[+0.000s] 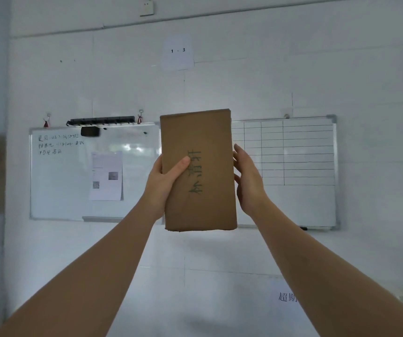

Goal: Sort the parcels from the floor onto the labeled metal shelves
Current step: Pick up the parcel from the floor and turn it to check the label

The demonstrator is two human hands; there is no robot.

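Left hand (164, 183) gripping parcel (202, 132) edge, thumb across front, right hand (249, 183) flat against other side

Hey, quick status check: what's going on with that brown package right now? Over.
Left hand grips brown parcel, thumb across its front. Right hand flat against its right edge. Parcel held up before the whiteboards; no shelf in view.

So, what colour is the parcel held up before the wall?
The parcel is brown with dark handwriting; head view.
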